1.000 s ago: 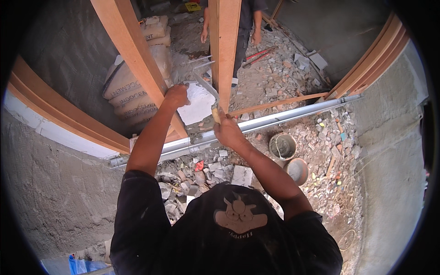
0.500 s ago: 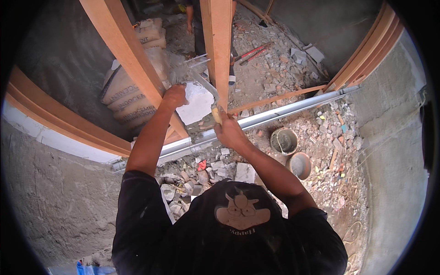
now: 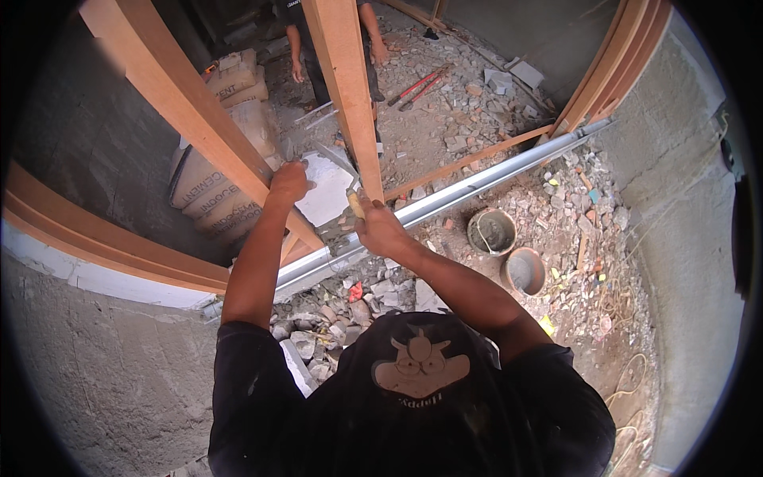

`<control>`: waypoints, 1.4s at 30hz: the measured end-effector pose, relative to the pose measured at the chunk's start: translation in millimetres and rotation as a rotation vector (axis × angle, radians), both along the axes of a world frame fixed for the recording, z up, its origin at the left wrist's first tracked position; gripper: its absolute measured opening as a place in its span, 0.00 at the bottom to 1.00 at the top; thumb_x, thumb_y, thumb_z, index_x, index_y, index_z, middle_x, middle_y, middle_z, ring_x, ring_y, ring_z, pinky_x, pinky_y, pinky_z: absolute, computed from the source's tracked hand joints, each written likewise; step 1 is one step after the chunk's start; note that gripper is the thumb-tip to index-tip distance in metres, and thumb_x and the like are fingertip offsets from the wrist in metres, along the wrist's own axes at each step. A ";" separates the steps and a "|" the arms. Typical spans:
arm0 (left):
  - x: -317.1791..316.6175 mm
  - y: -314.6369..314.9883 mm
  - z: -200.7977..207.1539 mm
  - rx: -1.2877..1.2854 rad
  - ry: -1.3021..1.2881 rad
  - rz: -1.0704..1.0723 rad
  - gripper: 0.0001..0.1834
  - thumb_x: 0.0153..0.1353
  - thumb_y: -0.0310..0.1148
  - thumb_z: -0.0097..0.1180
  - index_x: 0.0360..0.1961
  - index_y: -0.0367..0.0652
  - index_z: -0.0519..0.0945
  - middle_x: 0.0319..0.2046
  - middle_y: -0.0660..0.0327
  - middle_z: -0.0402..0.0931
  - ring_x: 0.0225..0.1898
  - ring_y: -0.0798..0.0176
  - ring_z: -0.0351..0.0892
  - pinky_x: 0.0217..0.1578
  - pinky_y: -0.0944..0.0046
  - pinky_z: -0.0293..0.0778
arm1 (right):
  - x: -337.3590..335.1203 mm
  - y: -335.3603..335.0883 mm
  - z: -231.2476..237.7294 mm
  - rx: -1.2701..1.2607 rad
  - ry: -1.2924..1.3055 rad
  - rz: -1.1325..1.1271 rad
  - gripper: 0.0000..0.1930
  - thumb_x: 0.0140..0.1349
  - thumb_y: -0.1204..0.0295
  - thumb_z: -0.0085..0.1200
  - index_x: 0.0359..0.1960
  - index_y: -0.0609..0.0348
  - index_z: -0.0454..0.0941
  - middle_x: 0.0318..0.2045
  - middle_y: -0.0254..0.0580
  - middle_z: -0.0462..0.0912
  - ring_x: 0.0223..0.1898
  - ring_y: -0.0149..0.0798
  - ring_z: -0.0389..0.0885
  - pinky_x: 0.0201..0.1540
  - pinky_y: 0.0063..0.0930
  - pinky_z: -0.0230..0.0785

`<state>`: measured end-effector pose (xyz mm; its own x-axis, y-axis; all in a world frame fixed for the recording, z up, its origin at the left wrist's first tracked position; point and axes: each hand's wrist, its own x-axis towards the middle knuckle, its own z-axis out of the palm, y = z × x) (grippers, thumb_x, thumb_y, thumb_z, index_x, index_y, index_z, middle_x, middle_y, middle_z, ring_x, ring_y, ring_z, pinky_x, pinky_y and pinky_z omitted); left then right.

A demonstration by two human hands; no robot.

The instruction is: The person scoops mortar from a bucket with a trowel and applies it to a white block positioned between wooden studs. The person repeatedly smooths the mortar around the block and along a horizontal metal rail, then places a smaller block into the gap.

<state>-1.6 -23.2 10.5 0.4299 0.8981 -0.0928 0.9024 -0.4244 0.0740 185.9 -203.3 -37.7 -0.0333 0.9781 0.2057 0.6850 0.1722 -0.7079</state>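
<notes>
Left hand: the left hand (image 3: pixel 288 183) is closed in a fist around the edge of the slanting wooden beam (image 3: pixel 187 111), at its lower stretch.
Right hand: the right hand (image 3: pixel 380 229) is curled around a small yellowish tool (image 3: pixel 355 203), whose tip pokes out above the knuckles; its kind is hard to tell at this size.
Upright post: the wooden post (image 3: pixel 348 87) stands just above the right hand, the tool's tip touching or nearly touching its lower end.
White sheet: a pale sheet (image 3: pixel 324 188) lies between the two hands, behind the post.
Metal rail: a long grey rail (image 3: pixel 485 176) runs diagonally under both wrists.
Floor: two buckets (image 3: pixel 491 230) sit among rubble right of the right forearm.
Background: another person (image 3: pixel 306 32) stands beyond the post.
</notes>
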 end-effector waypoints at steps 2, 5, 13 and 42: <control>3.6 -1.6 6.6 -0.028 -0.002 0.011 0.36 0.51 0.39 0.70 0.60 0.37 0.74 0.55 0.43 0.75 0.57 0.43 0.75 0.59 0.53 0.71 | 6.0 -11.4 6.0 0.032 0.058 0.018 0.33 0.59 0.72 0.52 0.65 0.75 0.58 0.48 0.73 0.74 0.46 0.66 0.78 0.50 0.50 0.73; 14.5 0.3 14.5 -0.040 -0.048 0.016 0.37 0.50 0.38 0.71 0.60 0.36 0.73 0.56 0.41 0.74 0.58 0.43 0.74 0.60 0.54 0.70 | 24.8 -54.9 -7.2 0.187 0.164 -0.027 0.31 0.60 0.68 0.52 0.64 0.67 0.62 0.49 0.69 0.75 0.47 0.66 0.78 0.51 0.53 0.72; -4.0 18.0 -20.5 0.051 -0.130 -0.163 0.34 0.55 0.38 0.67 0.61 0.35 0.73 0.63 0.41 0.67 0.65 0.44 0.66 0.64 0.55 0.65 | 124.0 -181.1 -100.8 -0.422 0.105 -0.301 0.27 0.58 0.61 0.55 0.57 0.59 0.69 0.39 0.63 0.81 0.43 0.65 0.80 0.49 0.50 0.72; 45.9 -389.9 -271.3 -0.775 -0.400 0.414 0.28 0.57 0.45 0.66 0.52 0.34 0.78 0.46 0.43 0.81 0.48 0.45 0.82 0.48 0.54 0.76 | 432.0 -245.0 -229.5 -0.987 -0.099 -0.764 0.20 0.66 0.60 0.41 0.52 0.58 0.73 0.49 0.62 0.79 0.52 0.63 0.78 0.54 0.54 0.70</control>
